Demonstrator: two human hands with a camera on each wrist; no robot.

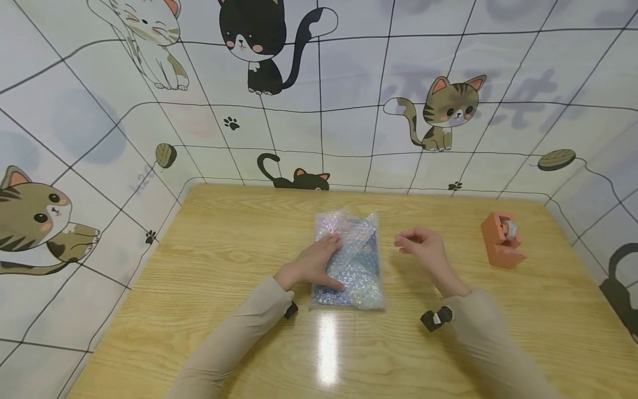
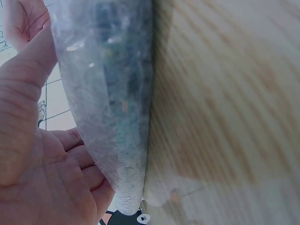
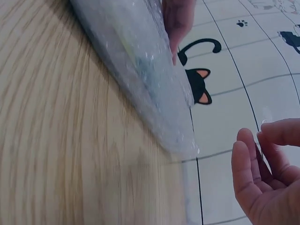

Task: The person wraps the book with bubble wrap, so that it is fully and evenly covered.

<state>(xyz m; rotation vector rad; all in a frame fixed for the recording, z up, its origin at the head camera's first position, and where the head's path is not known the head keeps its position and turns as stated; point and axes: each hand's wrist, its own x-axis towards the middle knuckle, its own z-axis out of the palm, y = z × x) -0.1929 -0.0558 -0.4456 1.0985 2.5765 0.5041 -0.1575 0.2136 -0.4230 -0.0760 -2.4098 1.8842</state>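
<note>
A flat item in clear bubble wrap (image 1: 359,271) lies on the wooden table, its bluish contents showing through. On its left side rests my left hand (image 1: 315,263), fingers spread and thumb laid across the wrap. In the left wrist view that palm (image 2: 51,183) stands beside the wrap's edge. My right hand (image 1: 426,247) hovers to the right of the package, thumb and fingertips brought together. A faint, see-through piece of clear tape (image 3: 266,114) shows at those fingertips in the right wrist view.
An orange tape dispenser (image 1: 498,244) with a roll in it stands at the table's right. Behind and beside the wooden table (image 1: 239,238) hangs a white cloth (image 1: 349,127) printed with cats and grid lines.
</note>
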